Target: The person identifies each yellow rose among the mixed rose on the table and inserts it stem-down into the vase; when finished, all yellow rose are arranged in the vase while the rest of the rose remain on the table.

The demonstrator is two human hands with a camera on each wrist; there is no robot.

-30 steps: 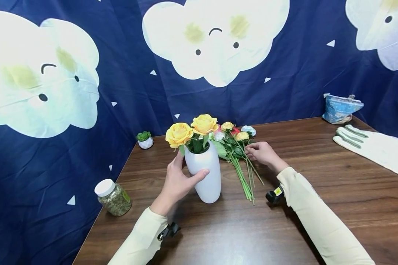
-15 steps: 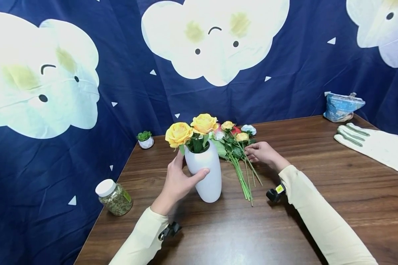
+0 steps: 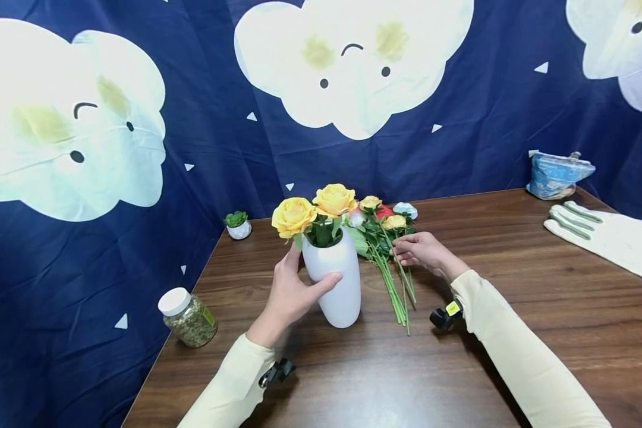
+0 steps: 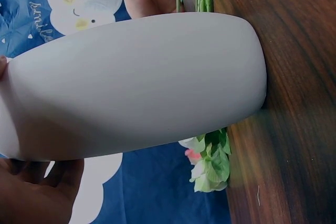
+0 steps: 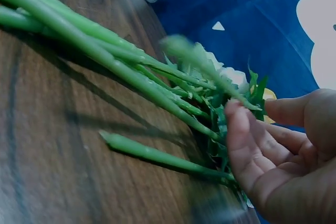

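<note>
My left hand (image 3: 294, 291) grips the white vase (image 3: 336, 285), its thumb across the front; in the left wrist view the vase (image 4: 142, 82) fills the middle and fingers (image 4: 47, 190) wrap its upper end. Two large yellow roses (image 3: 293, 217) with dark green leaves stand in its mouth. Right of the vase, flowers (image 3: 393, 222) in yellow, red, pink and pale blue lie in a pile, long green stems (image 3: 392, 291) toward me. My right hand (image 3: 422, 252) pinches one thin stem (image 5: 197, 59) at the pile's right side. The held flower's bloom cannot be told apart.
A white-lidded jar (image 3: 188, 318) of dried bits stands at the table's left edge, with a small potted succulent (image 3: 238, 226) behind it. Far right are a blue pouch (image 3: 559, 175) and white-green gloves (image 3: 610, 238). A dark blue cloud-print cloth (image 3: 208, 148) hangs behind the table.
The stem at my right hand has swung, its lower end shifting left and nearer the other stems. My left hand stays on the vase. The view has shifted slightly.
</note>
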